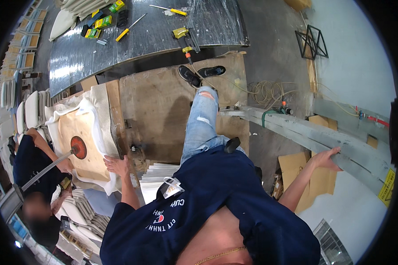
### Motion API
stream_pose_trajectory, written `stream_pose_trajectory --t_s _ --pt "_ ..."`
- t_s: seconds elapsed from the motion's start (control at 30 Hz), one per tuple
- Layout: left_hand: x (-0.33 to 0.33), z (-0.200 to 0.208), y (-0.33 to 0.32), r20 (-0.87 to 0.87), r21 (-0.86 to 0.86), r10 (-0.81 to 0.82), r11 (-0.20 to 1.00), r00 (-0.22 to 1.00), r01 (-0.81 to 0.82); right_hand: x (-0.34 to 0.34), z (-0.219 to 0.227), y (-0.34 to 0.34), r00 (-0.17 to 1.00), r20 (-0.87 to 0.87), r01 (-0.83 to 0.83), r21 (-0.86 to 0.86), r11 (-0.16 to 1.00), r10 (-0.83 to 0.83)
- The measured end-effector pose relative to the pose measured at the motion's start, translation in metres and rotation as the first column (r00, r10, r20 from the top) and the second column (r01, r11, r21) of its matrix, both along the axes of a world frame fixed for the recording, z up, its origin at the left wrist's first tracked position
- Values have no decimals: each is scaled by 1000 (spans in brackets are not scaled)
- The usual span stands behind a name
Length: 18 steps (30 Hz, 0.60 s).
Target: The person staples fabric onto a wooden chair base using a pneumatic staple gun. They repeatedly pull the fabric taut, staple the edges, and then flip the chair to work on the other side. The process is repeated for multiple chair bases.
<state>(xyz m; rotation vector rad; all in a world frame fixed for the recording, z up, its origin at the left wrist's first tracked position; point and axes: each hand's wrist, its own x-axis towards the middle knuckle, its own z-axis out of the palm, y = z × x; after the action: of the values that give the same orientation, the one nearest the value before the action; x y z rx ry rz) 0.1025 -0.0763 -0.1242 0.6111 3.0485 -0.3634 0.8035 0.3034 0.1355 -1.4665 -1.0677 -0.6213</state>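
On the left, my left hand (116,165) rests with outstretched fingers on the edge of the white padding (102,152). That padding lies over a piece of beige fabric (102,99) and around a light wooden panel (66,128). A round red-brown press disc (78,147) on a metal rod (48,167) touches the panel. My right hand (327,159) lies against a grey metal beam (305,134), its fingers extended along the side; part of them is hard to make out.
Another person (35,176) stands at the panel's far left side. A film-wrapped table (150,35) bears a staple gun (185,39), screwdrivers (130,28) and small green-yellow boxes (104,21). A coiled air hose (269,90) lies on the floor by flattened cardboard (296,170). Cushions (31,112) are stacked at left.
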Motion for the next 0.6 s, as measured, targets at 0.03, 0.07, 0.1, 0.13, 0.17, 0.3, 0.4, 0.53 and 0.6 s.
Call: stream_pose_trajectory --t_s 0.03,0.07,0.1,0.13,0.17,0.3,0.4,0.53,0.6 --pt "-2 -1 -1 3 -12 -6 1000 1000 6 2 -3 1 1000 10 18 7 1000 -18" --pt "-3 -1 -3 6 -25 -13 1000 1000 13 2 -3 2 999 21 36 14 999 -37" --pt "-4 -1 -4 9 -38 -21 999 1000 21 1 -2 2 999 36 28 16 999 -28" --pt "-3 -2 -8 32 -57 -8 998 999 9 -7 6 5 998 56 16 16 1000 -17" --pt "-6 -3 -6 42 -68 2 998 999 1 -12 6 6 998 63 9 23 1000 -10" --pt "-20 7 9 231 -112 74 992 970 -49 0 -3 2 996 -29 -79 69 995 81" --pt "-60 -28 -39 131 -93 -33 995 991 46 2 9 1 995 31 98 -65 993 -96" --pt "-43 -1 -1 170 -282 56 959 984 -6 14 -11 -8 971 -10 237 -108 965 -239" --pt "-58 2 14 158 -263 -159 944 974 197 15 -5 -11 947 12 321 -136 937 -322"
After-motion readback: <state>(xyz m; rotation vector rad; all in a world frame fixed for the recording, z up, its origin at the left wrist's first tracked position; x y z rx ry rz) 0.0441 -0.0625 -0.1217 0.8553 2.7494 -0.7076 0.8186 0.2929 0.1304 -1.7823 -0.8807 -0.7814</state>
